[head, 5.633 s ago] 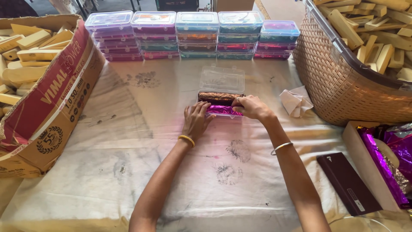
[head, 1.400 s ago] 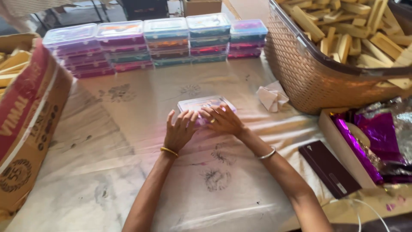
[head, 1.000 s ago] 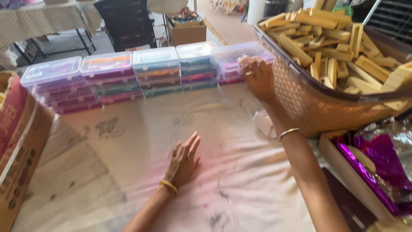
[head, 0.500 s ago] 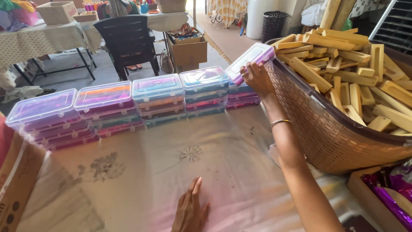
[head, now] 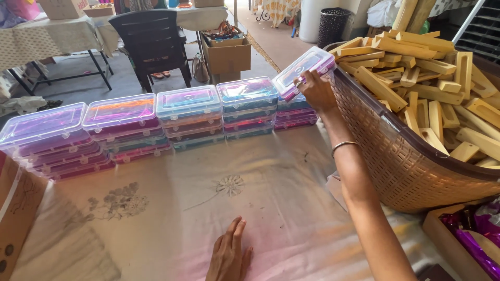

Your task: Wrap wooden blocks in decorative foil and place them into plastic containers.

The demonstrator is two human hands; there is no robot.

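My right hand (head: 315, 89) grips a clear plastic box (head: 304, 68) with purple contents, held tilted just above the rightmost stack of boxes (head: 296, 112). That stack ends a row of clear lidded box stacks (head: 188, 109) running across the far side of the cloth-covered table (head: 250, 182). My left hand (head: 229, 256) lies flat on the cloth near the front edge, fingers together, holding nothing.
A large woven basket (head: 411, 161) full of pale wooden pieces stands at the right. A tray with purple foil wrappers (head: 471, 234) sits at the lower right. A cardboard box edge (head: 15, 208) is at the left. A dark chair (head: 151, 41) stands beyond the table.
My hands left the wrapped piece on the cloth. My right hand carried a clear box to the far right stack; my left hand dropped flat near the front edge. The view tilted up.
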